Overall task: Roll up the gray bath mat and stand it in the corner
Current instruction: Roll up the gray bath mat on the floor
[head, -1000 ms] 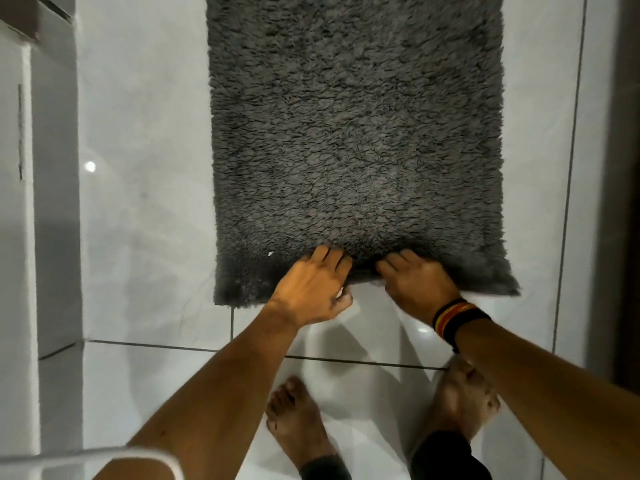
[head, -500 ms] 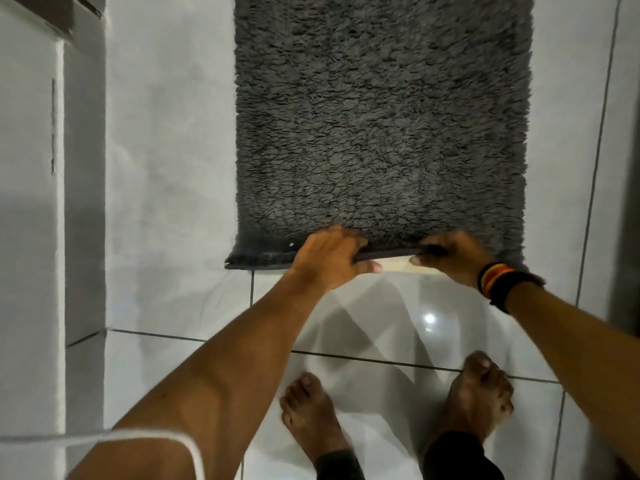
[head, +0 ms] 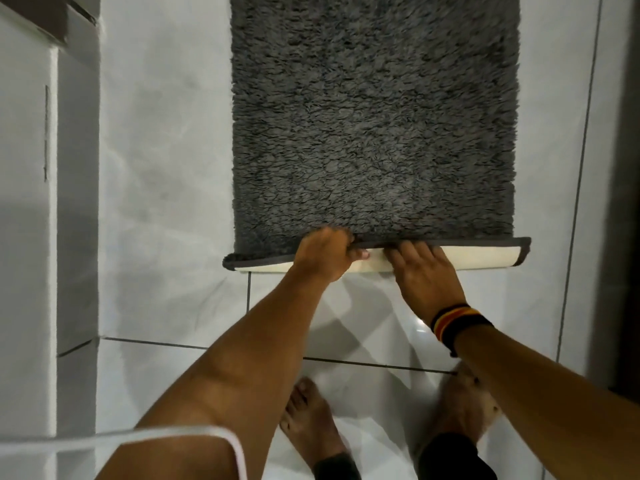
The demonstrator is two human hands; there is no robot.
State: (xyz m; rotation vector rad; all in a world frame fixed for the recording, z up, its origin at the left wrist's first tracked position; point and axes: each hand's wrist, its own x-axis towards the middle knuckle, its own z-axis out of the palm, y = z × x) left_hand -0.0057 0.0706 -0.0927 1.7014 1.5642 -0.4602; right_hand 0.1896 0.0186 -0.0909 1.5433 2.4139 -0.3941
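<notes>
The gray bath mat (head: 374,126) lies shaggy side up on the white tiled floor and runs out of view at the top. Its near edge is turned over into a low fold, showing the cream backing (head: 478,259) and a dark hem. My left hand (head: 323,258) grips that folded edge near its middle, fingers curled over it and thumb underneath. My right hand (head: 424,275), with a striped wristband, presses on the fold just to the right, fingers over the cream backing.
A white wall or cabinet (head: 31,237) stands along the left, with a corner where it meets the floor. A dark vertical edge (head: 627,202) runs down the right side. My bare feet (head: 311,424) stand on the glossy tiles (head: 166,202) below the mat.
Both hands have lifted the mat's near edge and turned it over away from me, so the cream backing now shows along the whole width. The fold has widened since half a second ago.
</notes>
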